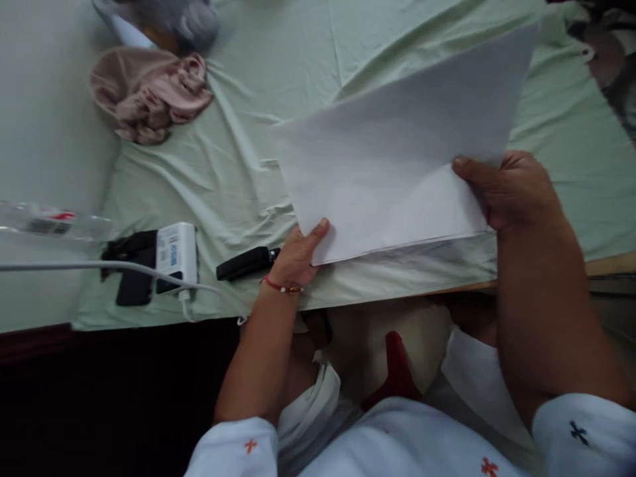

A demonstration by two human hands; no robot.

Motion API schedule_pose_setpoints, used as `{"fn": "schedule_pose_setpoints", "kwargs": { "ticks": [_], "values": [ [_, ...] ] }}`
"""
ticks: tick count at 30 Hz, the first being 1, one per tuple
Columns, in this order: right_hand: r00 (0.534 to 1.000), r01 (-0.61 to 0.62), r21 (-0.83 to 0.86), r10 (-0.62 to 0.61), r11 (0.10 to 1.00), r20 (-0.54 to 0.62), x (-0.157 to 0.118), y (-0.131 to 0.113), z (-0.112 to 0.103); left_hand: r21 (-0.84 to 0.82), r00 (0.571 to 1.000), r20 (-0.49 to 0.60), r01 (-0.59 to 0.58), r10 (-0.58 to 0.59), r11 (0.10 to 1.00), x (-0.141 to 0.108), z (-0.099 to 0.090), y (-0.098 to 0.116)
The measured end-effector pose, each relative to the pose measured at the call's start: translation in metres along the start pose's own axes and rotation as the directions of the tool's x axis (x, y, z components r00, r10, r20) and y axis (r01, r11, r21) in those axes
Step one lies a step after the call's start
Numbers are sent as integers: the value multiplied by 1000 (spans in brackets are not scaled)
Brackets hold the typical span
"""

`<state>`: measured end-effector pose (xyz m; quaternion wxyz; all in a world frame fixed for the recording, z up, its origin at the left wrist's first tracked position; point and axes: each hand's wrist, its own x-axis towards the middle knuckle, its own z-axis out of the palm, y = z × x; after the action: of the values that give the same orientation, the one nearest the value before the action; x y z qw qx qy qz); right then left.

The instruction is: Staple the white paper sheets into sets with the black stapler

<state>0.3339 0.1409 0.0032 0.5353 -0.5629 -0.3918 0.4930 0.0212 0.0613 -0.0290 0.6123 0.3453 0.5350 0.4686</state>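
Observation:
White sheets of paper (387,159) are held up at a slant over the bed, blank on the side facing me. At their lower left corner my left hand (298,252) pinches them, thumb on top and fingers underneath. My right hand (517,189) grips the right edge, its thumb lying across the paper. A second edge shows along the near side, so more than one layer is there; how many I cannot tell. A red string bracelet (282,286) circles my left wrist. Just left of that hand lies a black elongated object (243,263).
The bed has a wrinkled light green sheet (233,179). A white power bank or adapter (177,255) with a white cable (114,265) lies by a dark phone (135,281). Further back is a crumpled pink cloth (154,93). A clear plastic bottle (54,222) is at left.

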Motion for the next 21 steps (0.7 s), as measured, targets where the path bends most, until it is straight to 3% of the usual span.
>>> {"fn": "schedule_pose_setpoints", "kwargs": {
  "ticks": [5,8,9,11,13,14,16,18,20,21],
  "values": [
    [998,-39,-37,41,999,41,1,5,3,48,992,-14,-121,122,991,-5,3,4],
    [997,-64,-149,71,987,40,4,7,0,66,987,-52,-148,152,987,-2,-4,5],
    [1000,-22,-215,22,976,-4,5,7,-1,70,988,-74,-133,138,989,0,-7,5],
    [974,148,-365,-200,919,-110,3,6,-1,66,987,-133,-81,89,995,5,-13,3],
    [883,362,-466,-457,807,-107,-4,6,5,55,982,-186,-32,42,998,10,-16,1],
    [860,443,-453,-509,774,-28,-10,7,11,53,979,-200,-16,26,998,12,-17,0],
    [822,569,-363,-502,738,269,-26,11,26,56,980,-201,0,12,998,15,-18,-2],
    [688,676,-287,-441,679,576,-43,19,44,65,984,-179,0,11,998,17,-17,-4],
    [553,743,-213,-402,635,730,-55,27,60,79,988,-153,-2,14,997,17,-16,-4],
    [514,756,-189,-390,627,764,-60,31,67,87,990,-139,-3,15,996,16,-16,-4]
  ]
}}
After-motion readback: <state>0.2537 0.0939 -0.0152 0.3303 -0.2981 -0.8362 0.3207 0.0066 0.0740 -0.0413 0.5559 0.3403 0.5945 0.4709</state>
